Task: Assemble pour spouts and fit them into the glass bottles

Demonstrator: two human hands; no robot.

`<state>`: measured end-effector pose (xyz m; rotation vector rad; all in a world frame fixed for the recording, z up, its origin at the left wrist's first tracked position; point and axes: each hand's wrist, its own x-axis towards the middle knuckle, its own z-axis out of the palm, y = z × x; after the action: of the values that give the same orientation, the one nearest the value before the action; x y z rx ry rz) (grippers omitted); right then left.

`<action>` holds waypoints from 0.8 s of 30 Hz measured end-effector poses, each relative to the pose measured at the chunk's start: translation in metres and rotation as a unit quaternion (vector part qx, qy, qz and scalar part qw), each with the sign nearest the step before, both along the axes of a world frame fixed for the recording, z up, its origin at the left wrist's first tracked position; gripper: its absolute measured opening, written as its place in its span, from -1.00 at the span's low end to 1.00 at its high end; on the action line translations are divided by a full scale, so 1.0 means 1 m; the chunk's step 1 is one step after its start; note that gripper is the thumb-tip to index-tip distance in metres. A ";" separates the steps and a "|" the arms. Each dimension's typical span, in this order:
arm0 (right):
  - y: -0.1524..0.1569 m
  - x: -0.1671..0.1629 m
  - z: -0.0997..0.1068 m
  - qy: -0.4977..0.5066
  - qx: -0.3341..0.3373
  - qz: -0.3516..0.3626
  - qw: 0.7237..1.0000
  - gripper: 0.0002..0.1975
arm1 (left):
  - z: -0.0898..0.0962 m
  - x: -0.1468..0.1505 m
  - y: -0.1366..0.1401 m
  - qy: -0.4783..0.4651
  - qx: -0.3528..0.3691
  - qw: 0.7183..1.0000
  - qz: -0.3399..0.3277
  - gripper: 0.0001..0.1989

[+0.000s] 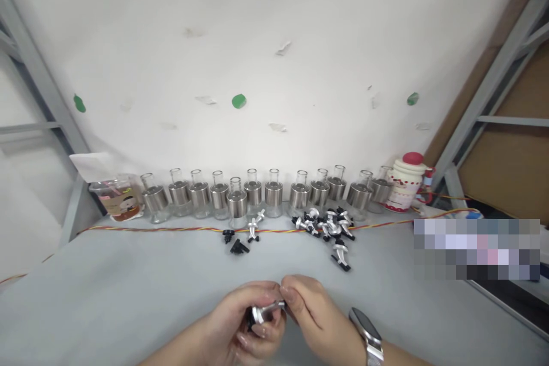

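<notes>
In my left hand (251, 320) is a silver bottle pour spout (266, 311), its black stopper end toward the palm and its metal tip pointing right. My right hand (313, 309) meets it at that tip, thumb and fingers pinched together; what sits between those fingertips is hidden. Beyond my hands lie a black ribbed stopper (228, 235), a black plastic piece (239, 247) and a bare silver spout (254, 230). Farther right, several silver-and-black pour spouts (330, 224) form a pile, and a single pour spout (341, 255) rests just in front of it.
Several glass bottles with steel sleeves (237, 204) line the back wall. A plastic cup (115, 200) stands at left, a white tumbler with a red lid (405, 183) at right. A red-yellow twisted wire (171, 229) crosses the grey table (128, 274). A blurred object (476, 249) occupies the right side.
</notes>
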<state>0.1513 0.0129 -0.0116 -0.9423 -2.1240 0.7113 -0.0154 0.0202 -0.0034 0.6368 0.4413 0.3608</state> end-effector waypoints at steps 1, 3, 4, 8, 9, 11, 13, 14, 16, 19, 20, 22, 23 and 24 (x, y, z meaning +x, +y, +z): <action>0.000 0.000 0.000 0.003 0.002 0.002 1.000 -0.64 | 0.001 0.000 0.000 0.004 0.002 1.000 0.003 -0.84; -0.001 0.000 0.001 0.013 -0.003 0.008 1.000 -0.63 | 0.002 0.000 -0.001 0.010 0.007 1.000 0.010 -0.85; -0.001 0.000 0.001 0.018 -0.016 0.012 1.000 -0.63 | 0.002 0.000 -0.001 0.011 0.007 1.000 0.010 -0.85; -0.001 -0.002 0.002 0.048 -0.088 0.029 0.994 -0.61 | 0.000 0.002 0.001 0.011 0.018 1.000 0.019 -0.87; -0.001 -0.002 0.001 0.055 -0.098 0.035 0.993 -0.61 | -0.001 0.002 0.002 0.011 0.031 0.999 0.028 -0.87; 0.000 -0.003 -0.001 0.060 -0.101 0.046 0.992 -0.59 | -0.004 0.004 0.004 0.010 0.069 0.996 0.061 -0.84; 0.001 -0.002 -0.003 0.049 -0.096 0.050 0.993 -0.57 | -0.004 0.004 0.006 0.005 0.102 0.990 0.097 -0.79; 0.002 -0.002 -0.004 0.042 -0.094 0.046 0.994 -0.56 | -0.004 0.004 0.007 0.007 0.115 0.986 0.117 -0.76; 0.004 -0.001 -0.005 0.033 -0.094 0.029 0.995 -0.54 | -0.001 0.003 0.008 0.028 0.141 0.979 0.148 -0.71; 0.006 0.000 -0.006 0.037 -0.107 0.010 0.994 -0.52 | 0.004 0.001 0.008 0.079 0.179 0.962 0.189 -0.66; 0.007 0.001 -0.006 0.038 -0.110 0.008 0.993 -0.52 | 0.005 0.001 0.009 0.092 0.184 0.958 0.200 -0.66; 0.009 0.002 -0.006 0.037 -0.113 0.005 0.993 -0.51 | 0.005 0.001 0.009 0.112 0.191 0.950 0.219 -0.65; 0.009 0.002 -0.006 0.035 -0.113 0.004 0.993 -0.51 | 0.005 0.001 0.009 0.120 0.194 0.948 0.223 -0.65; 0.009 0.003 -0.006 0.030 -0.112 0.004 0.993 -0.51 | 0.005 0.001 0.008 0.128 0.198 0.945 0.225 -0.66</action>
<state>0.1541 0.0222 -0.0179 -1.0167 -2.0266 0.9854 -0.0143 0.0286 0.0017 0.9815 0.7790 0.8210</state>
